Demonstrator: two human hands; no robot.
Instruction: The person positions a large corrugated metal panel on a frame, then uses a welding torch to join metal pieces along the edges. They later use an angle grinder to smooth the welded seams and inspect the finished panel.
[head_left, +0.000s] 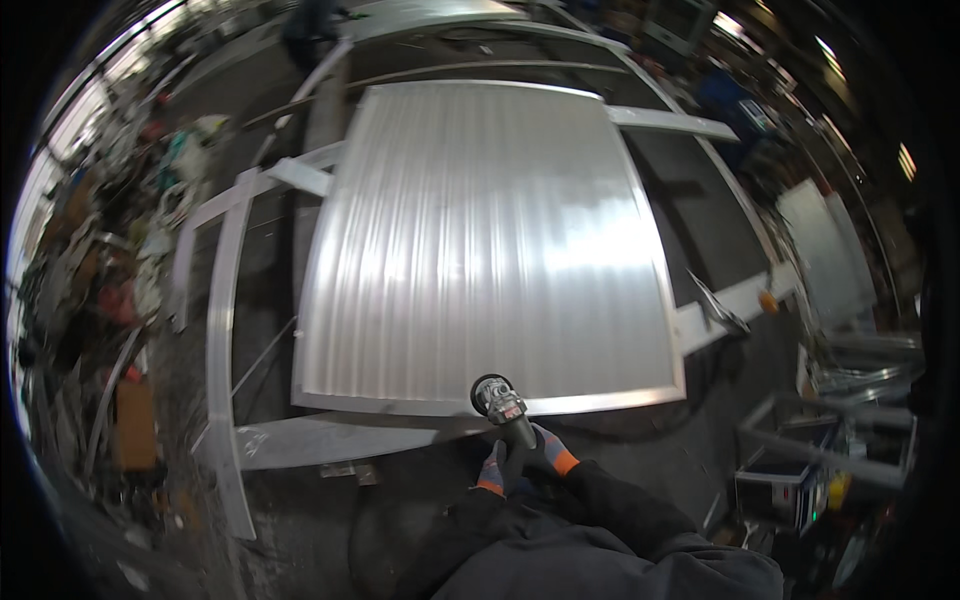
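Both my hands wear grey gloves with orange cuffs and close round the dark body of an angle grinder. My left hand grips it low on its left side, and my right hand wraps it from the right. The grinder's round disc end lies over the near edge of a large ribbed metal panel; whether the disc touches the edge I cannot tell. A smooth metal frame borders the panel. My fingers are partly hidden by the tool and the gloves.
Metal beams support the panel, with one beam jutting out at the far right. A clamp-like tool lies on the right beam. Cluttered materials line the left, near a brown box. A boxy machine stands at right. Another person is far back.
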